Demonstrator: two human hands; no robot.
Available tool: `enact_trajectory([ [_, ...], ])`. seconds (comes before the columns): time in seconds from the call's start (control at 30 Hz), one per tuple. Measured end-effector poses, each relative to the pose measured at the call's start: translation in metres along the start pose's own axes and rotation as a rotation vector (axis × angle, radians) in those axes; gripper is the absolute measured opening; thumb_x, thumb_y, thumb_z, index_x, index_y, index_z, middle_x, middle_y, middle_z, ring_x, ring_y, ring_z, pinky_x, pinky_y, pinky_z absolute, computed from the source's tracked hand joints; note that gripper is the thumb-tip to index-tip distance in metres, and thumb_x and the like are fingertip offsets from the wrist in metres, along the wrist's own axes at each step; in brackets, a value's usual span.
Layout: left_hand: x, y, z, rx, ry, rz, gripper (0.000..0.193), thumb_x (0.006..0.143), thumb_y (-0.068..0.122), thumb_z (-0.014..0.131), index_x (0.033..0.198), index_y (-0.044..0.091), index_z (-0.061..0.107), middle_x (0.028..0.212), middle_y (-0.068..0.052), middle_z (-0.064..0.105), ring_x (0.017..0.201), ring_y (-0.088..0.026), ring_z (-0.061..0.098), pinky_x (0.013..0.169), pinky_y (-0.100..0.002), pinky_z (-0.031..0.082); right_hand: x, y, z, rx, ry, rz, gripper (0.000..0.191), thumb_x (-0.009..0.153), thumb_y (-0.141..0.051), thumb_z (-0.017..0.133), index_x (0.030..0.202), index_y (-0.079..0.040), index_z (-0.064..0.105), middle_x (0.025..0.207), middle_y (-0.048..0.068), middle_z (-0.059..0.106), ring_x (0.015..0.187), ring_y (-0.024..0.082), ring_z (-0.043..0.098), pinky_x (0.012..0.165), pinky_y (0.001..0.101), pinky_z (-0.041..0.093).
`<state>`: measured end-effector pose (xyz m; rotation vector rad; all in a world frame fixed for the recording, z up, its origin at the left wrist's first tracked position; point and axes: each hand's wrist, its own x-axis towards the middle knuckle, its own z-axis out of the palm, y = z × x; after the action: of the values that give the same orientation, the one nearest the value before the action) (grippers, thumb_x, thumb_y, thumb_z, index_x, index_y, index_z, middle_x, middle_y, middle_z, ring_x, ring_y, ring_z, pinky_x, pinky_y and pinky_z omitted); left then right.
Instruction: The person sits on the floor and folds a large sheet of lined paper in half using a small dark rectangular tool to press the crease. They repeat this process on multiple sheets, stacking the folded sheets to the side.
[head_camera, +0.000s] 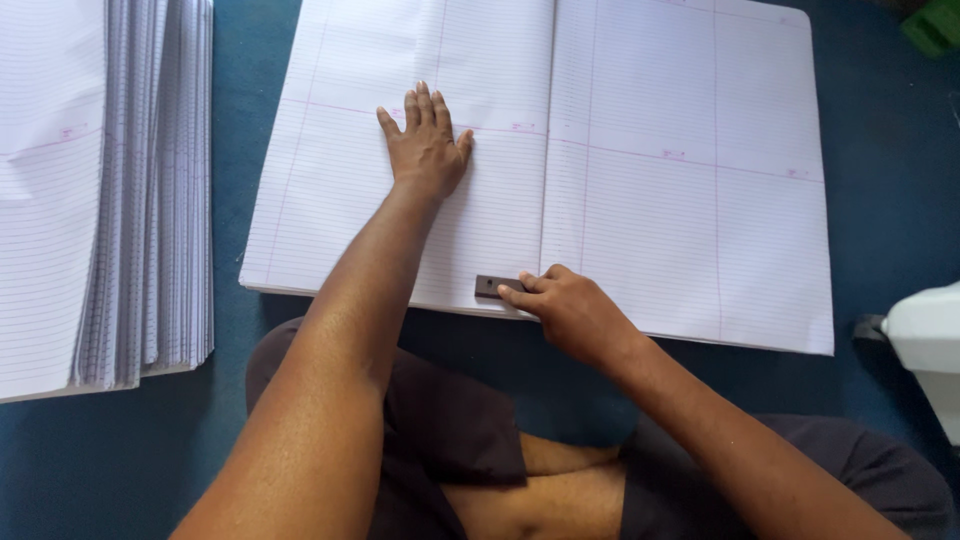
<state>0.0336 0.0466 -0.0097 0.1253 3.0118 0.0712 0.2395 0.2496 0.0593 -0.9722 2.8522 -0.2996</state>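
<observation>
So right now my right hand (570, 312) is curled with the fingertips (512, 294) pinching a small dark flat block (492, 286), low in the middle of the frame. The block sits right at the bottom edge of the big ruled paper sheets (640, 190), just left of the centre fold (547, 150). Its long axis runs left-right along that bottom edge, crosswise to the fold, and it sticks out to the left of my fingers.

My left hand (425, 150) is up higher, center-left of the frame, fingers spread and pressed flat on the left page, not holding anything. So the right hand is clearly the nearer one to the block; the left is well apart from it, further up the page.

The fold runs straight up the frame from just beside the block. The sheets lie on a dark teal floor (880, 200). A second stack of ruled sheets (110, 200) sits at the left edge, some white object (930, 340) pokes in at the right, and something green (935, 25) shows in the upper right corner. My knees are at the bottom.
</observation>
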Motion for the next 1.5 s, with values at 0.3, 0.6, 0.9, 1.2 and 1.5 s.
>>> enact_trajectory([
  [0.3, -0.004, 0.019, 0.003, 0.059, 0.014, -0.019, 0.071, 0.106, 0.049, 0.029, 0.159, 0.002, 0.020, 0.166, -0.020, 0.019, 0.152, -0.035, 0.017, 0.117, -0.061, 0.020, -0.024, -0.007, 0.004, 0.028, 0.020, -0.053, 0.033, 0.087, 0.000, 0.066, 0.116, -0.012, 0.076, 0.121, 0.013, 0.073, 0.092, 0.028, 0.070, 0.082, 0.0387, 0.060],
  [0.6, -0.076, 0.053, -0.009, -0.008, -0.030, 0.158, 0.074, 0.104, 0.053, 0.047, 0.156, 0.002, 0.040, 0.150, -0.023, 0.046, 0.143, -0.035, 0.040, 0.115, -0.059, 0.037, -0.038, 0.036, -0.006, 0.420, 0.057, 0.051, 0.028, 0.084, -0.006, 0.073, 0.111, -0.011, 0.076, 0.112, 0.009, 0.077, 0.100, 0.027, 0.072, 0.087, 0.0363, 0.059],
  [0.9, -0.098, 0.069, -0.024, 0.014, -0.047, 0.213, 0.079, 0.100, 0.060, 0.048, 0.152, 0.002, 0.036, 0.152, -0.032, 0.035, 0.143, -0.042, 0.030, 0.103, -0.061, 0.040, -0.123, 0.179, -0.055, 0.338, 0.167, 0.834, 0.035, 0.092, -0.019, 0.074, 0.127, -0.017, 0.075, 0.105, 0.013, 0.077, 0.078, 0.030, 0.076, 0.066, 0.0429, 0.061],
  [1.2, -0.098, 0.086, -0.039, -0.008, -0.176, 0.149, 0.074, 0.098, 0.058, 0.053, 0.152, 0.008, 0.041, 0.151, -0.026, 0.039, 0.146, -0.039, 0.029, 0.107, -0.060, 0.039, -0.248, 0.296, -0.035, -0.162, 0.453, 0.924, 0.033, 0.091, -0.012, 0.077, 0.123, -0.003, 0.075, 0.106, 0.019, 0.077, 0.092, 0.028, 0.075, 0.082, 0.0381, 0.061],
  [1.5, -0.098, 0.094, -0.031, 0.000, -0.165, 0.142, 0.078, 0.100, 0.058, 0.048, 0.156, 0.006, 0.031, 0.159, -0.031, 0.026, 0.150, -0.043, 0.021, 0.111, -0.062, 0.033, -0.267, 0.329, -0.014, -0.178, 0.245, 1.405, 0.038, 0.081, -0.014, 0.085, 0.118, -0.011, 0.079, 0.104, 0.019, 0.077, 0.079, 0.031, 0.075, 0.071, 0.0427, 0.062],
])
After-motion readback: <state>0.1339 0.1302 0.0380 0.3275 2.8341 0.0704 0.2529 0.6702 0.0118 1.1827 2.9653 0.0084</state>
